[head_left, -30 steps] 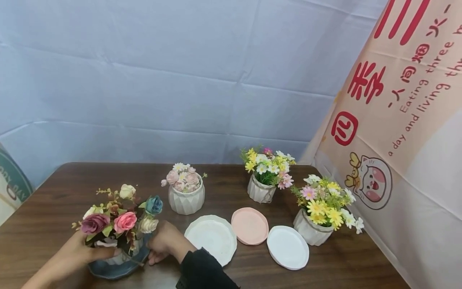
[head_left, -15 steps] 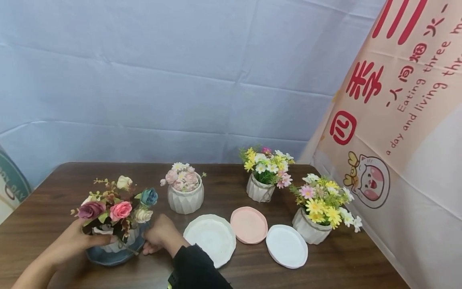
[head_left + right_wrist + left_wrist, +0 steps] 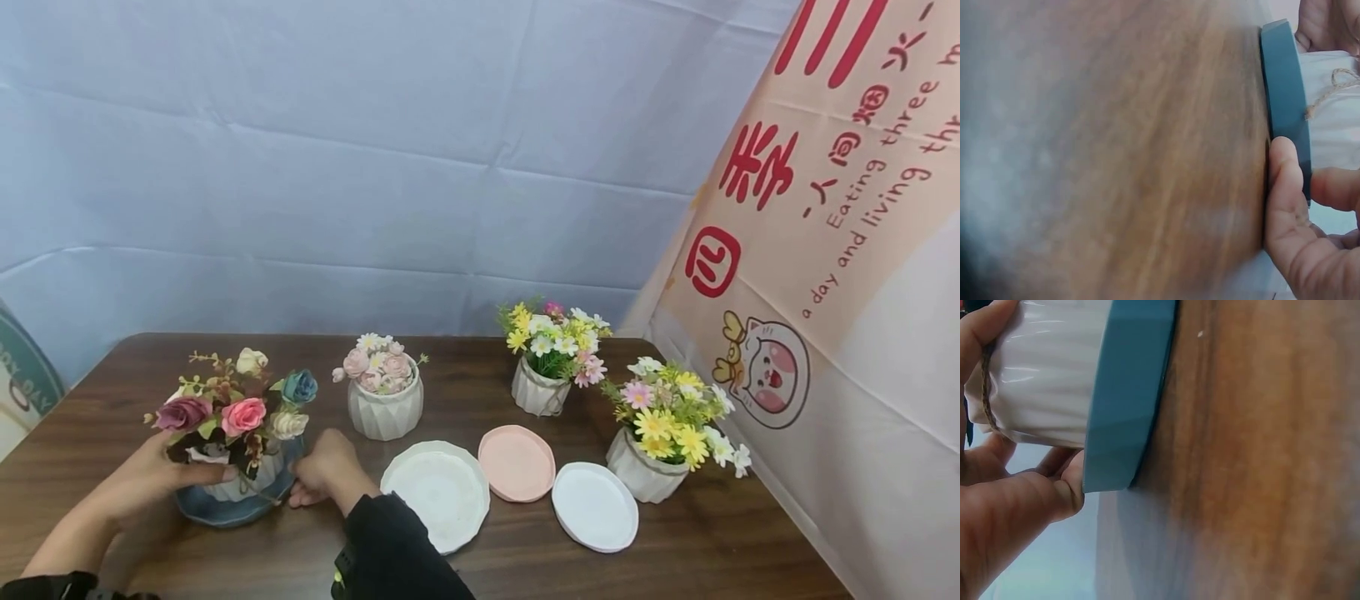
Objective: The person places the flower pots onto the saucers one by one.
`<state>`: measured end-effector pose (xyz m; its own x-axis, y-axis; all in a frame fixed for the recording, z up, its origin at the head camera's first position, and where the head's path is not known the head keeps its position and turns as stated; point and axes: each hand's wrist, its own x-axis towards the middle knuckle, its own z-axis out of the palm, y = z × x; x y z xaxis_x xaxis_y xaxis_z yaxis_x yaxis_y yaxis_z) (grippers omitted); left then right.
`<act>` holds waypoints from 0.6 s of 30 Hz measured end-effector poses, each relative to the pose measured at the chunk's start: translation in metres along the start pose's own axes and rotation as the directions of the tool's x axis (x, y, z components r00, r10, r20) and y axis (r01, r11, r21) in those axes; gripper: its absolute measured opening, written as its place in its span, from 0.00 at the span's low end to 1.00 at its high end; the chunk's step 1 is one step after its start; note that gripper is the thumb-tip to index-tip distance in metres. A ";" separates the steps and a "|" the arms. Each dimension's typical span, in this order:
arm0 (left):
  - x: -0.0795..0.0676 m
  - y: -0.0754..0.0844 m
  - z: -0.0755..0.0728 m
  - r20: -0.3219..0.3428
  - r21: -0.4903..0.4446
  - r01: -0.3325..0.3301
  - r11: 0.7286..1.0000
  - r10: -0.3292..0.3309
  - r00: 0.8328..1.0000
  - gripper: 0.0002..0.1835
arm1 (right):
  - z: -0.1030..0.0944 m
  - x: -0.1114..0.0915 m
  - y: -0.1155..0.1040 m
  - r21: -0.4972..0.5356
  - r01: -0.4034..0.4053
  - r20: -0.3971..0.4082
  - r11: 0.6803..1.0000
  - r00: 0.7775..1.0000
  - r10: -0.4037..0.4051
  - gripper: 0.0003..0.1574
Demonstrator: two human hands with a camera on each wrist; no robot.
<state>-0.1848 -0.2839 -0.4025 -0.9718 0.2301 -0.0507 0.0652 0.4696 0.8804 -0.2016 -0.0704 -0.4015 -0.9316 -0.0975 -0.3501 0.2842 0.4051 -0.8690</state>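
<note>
A white ribbed pot point(image 3: 247, 482) of mixed roses point(image 3: 232, 408) stands on a blue saucer point(image 3: 225, 510) at the table's front left. My left hand point(image 3: 187, 477) curls round the pot from the left. In the left wrist view its thumb point(image 3: 1029, 500) lies against the blue saucer point(image 3: 1125, 394) below the white pot point(image 3: 1047, 369). My right hand point(image 3: 303, 487) grips the saucer's right rim. The right wrist view shows its thumb point(image 3: 1282, 187) pressed to the blue saucer point(image 3: 1285, 94), beside the pot point(image 3: 1335, 112) with its twine.
On the wooden table point(image 3: 112, 383) stand a pot of pink roses point(image 3: 385, 410), a daisy pot point(image 3: 538, 393) and a yellow-daisy pot point(image 3: 643, 473). A white faceted saucer point(image 3: 435, 493), a pink one point(image 3: 517, 463) and a plain white one point(image 3: 595, 507) lie between them. A banner point(image 3: 825, 292) hangs on the right.
Both hands have slid the rose pot and its blue saucer away from me and slightly left across the table. The other pots and saucers have not moved.
</note>
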 end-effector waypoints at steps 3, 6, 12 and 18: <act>0.004 -0.001 -0.003 0.010 -0.016 0.017 1.000 -0.017 1.000 0.48 | 0.001 0.003 -0.001 -0.015 0.001 -0.012 1.000 1.000 -0.001 0.18; 0.007 -0.002 -0.005 0.017 -0.017 0.050 0.999 -0.050 0.999 0.50 | 0.002 0.006 -0.002 -0.016 -0.006 -0.021 1.000 1.000 0.005 0.18; 0.013 -0.004 -0.004 0.008 -0.022 0.025 0.999 -0.024 1.000 0.47 | 0.001 0.010 -0.001 -0.014 -0.018 -0.018 1.000 1.000 0.018 0.17; 0.012 -0.004 -0.002 -0.010 -0.053 0.001 0.999 -0.002 1.000 0.48 | 0.001 0.009 -0.001 0.003 -0.022 -0.004 1.000 1.000 0.022 0.18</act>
<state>-0.1976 -0.2848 -0.4052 -0.9742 0.2206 -0.0476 0.0519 0.4244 0.9040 -0.2104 -0.0730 -0.4042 -0.9261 -0.0849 -0.3675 0.3051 0.4044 -0.8622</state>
